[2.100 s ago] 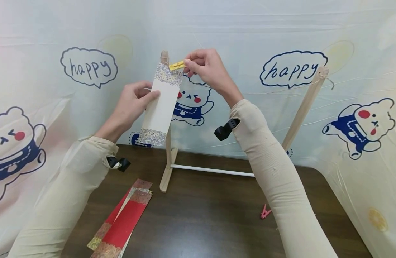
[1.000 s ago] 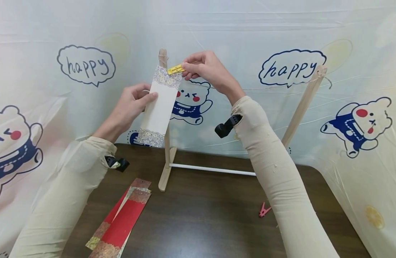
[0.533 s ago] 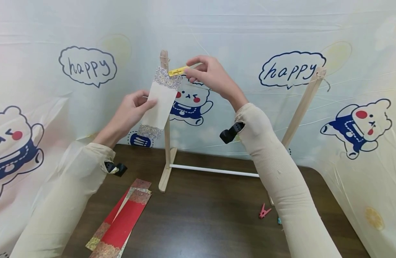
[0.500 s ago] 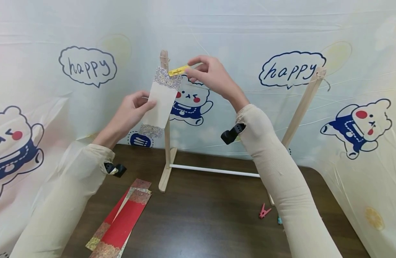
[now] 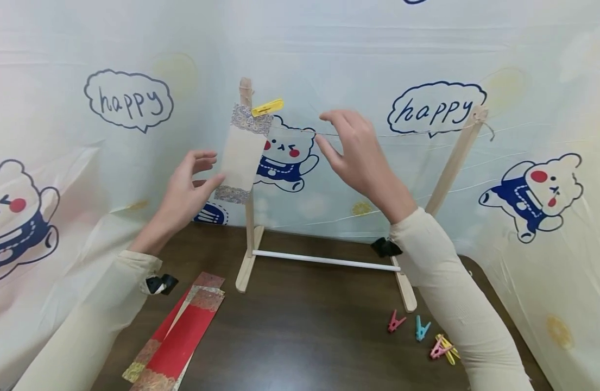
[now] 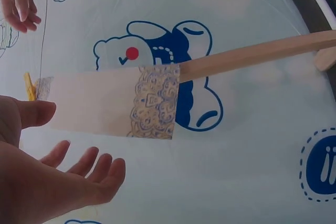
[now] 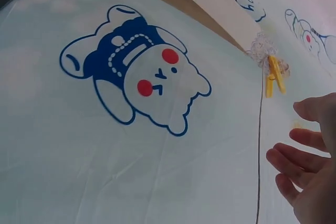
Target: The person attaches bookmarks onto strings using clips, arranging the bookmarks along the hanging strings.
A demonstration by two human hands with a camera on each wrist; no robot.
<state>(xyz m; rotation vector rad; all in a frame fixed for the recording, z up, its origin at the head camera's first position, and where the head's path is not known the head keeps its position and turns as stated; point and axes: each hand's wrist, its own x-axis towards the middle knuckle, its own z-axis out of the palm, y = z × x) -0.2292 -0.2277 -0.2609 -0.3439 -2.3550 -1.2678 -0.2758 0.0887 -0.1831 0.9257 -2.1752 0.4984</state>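
A white card with lace-patterned ends hangs from the string beside the left post of a wooden stand. A yellow clothespin clips its top edge; in the right wrist view the same clothespin sits where string and card meet. My left hand, fingers spread and relaxed, is at the card's left edge, holding nothing. To the right of the clothespin, my right hand is apart from it, thumb and fingers parted and nothing between them. The left wrist view shows the card beyond my open left hand.
Red and patterned cards lie overlapped at the table's left. At the right lie a pink clothespin, a blue clothespin and a pink and yellow pair. A white rod joins the stand's feet.
My right hand has let go of the yellow clothespin and drawn back to the right. My left hand has released the card and moved slightly down and left. The card now hangs by itself.
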